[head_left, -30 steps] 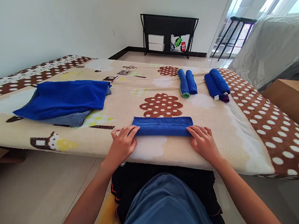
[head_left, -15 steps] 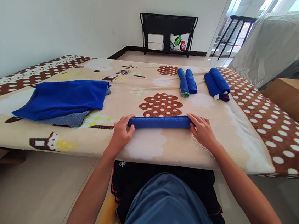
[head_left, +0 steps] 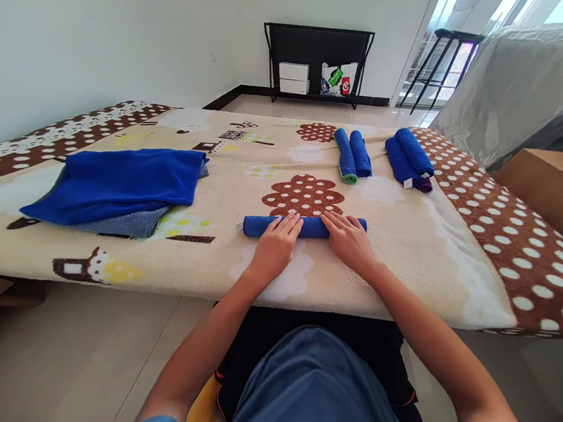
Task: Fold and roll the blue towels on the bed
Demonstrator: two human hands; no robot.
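Observation:
A rolled blue towel (head_left: pixel 314 228) lies crosswise on the bed close to its front edge. My left hand (head_left: pixel 278 241) rests flat on the roll left of its middle, fingers stretched forward over it. On the roll's right part lies my right hand (head_left: pixel 347 239), also flat with extended fingers. Both ends of the roll stick out past the hands. To the left, a loosely folded blue towel (head_left: pixel 131 182) shows a greyish-blue underside at its lower edge. Two rolled towels (head_left: pixel 352 155) lie farther back, one with a green edge. Right of them is another pair of blue rolls (head_left: pixel 408 158).
The bed has a cream patterned blanket (head_left: pixel 225 265) with brown polka-dot borders. Beyond it stands a black rack (head_left: pixel 319 47) with white boxes (head_left: pixel 293 78). A wooden box-like piece (head_left: pixel 550 189) and a plastic-covered object (head_left: pixel 521 82) stand at the right, near a black stool (head_left: pixel 442 67).
Both hands have moved inward from the roll's two ends and now lie flat on top of it. The roll looks rounder and tighter. The other towels have stayed put.

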